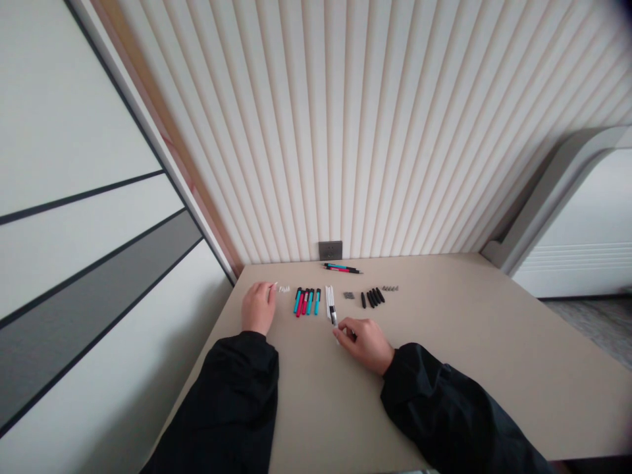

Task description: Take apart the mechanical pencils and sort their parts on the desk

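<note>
My left hand (pixel 257 308) is at the left edge of the table with thumb and forefinger closed on a small white piece (pixel 275 284). Beside it lie several similar small white pieces (pixel 284 289). My right hand (pixel 369 343) pinches the near end of a slim pen part (pixel 333 315), black and silver-white, its exact kind too small to tell. That part overlaps the near ends of thin white refills (pixel 329 296). Between my hands is a row of blue and red pen barrels (pixel 307 302) with black ends.
Two assembled pens (pixel 342 268), one blue and one red, lie at the back below a wall socket (pixel 330 250). Small metal springs (pixel 349 295), black grips (pixel 372 298) and grey metal tips (pixel 390 288) lie right of the refills. A white cabinet (pixel 99 276) borders the table's left side.
</note>
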